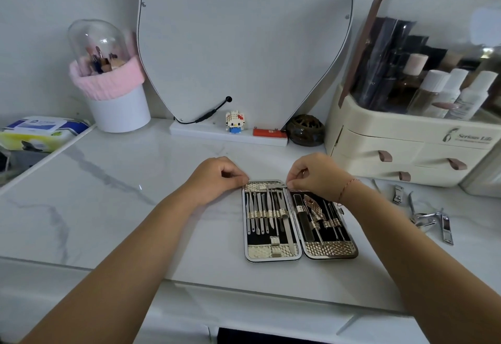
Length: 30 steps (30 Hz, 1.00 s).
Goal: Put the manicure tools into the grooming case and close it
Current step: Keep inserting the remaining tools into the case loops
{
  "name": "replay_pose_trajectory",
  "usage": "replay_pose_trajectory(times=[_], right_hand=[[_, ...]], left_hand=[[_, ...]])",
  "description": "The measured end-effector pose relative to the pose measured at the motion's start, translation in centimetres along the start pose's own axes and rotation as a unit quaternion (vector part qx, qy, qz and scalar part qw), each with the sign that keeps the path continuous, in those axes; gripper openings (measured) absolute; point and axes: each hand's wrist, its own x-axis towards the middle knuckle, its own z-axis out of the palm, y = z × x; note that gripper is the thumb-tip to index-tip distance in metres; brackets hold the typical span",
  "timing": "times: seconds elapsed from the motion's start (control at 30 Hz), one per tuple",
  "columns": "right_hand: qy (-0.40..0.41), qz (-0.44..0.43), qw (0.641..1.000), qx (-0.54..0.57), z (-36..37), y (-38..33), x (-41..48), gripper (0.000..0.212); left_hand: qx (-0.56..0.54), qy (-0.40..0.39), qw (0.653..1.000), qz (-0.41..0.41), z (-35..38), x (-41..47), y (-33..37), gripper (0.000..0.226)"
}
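Grooming case [299, 251] is lying wide open and flat on the white marble-look counter [108, 194], right in front of the person, both halves side by side. Inside is black lining with shiny gold textured panels at the ends and gold elastic bands across the middle. Left half is packed with a row of thin metal tools [264, 215] tucked under the band; right half has a file, some rose-gold scissors and a few more thin picks.

Left hand [217, 175] is curled loosely with the fingertips pinching at the far top corner of the left half. Right hand [317, 174] is doing the same at the top edge near the hinge, thumb and finger pinched together, but I honestly can't tell if there's a tool between them or just the case edge.

Loose nail clippers [431, 217] and a couple of other metal bits sit on the counter off to the right, well apart from the case. Behind that is a cream cosmetics organizer [406, 137] with drawers. Further back: mirror [244, 40], little block figure [234, 122], brush holder [113, 94] with a pink cuff, wipes pack [40, 132] far left.
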Motion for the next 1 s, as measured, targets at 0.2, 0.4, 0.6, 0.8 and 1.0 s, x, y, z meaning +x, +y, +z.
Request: replay_pose_trajectory(times=[0.2,0.4,0.6,0.8,1.0], right_hand=[[0.009,-0.019,0.999,-0.047,0.2,-0.9,-0.1,0.004],[-0.003,-0.042,0.997,-0.065,0.9,-2.0,0.4,0.007],[0.012,-0.031,0.999,-0.027,1.5,-1.9,0.4,0.006],[0.021,-0.022,0.999,0.017,1.2,-1.2,-0.4,0.005],[0.069,-0.023,0.996,0.055,0.2,0.7,-2.6,0.002]], left_hand=[[0.006,0.004,1.000,0.002,0.1,0.1,-0.1,0.003],[-0.004,0.009,1.000,-0.001,0.2,0.0,-0.1,0.003],[-0.002,0.007,1.000,-0.004,0.1,-0.1,0.1,0.003],[-0.003,0.002,1.000,0.001,0.0,-0.1,0.1,0.004],[-0.010,0.000,1.000,0.004,0.0,-0.3,0.1,0.006]])
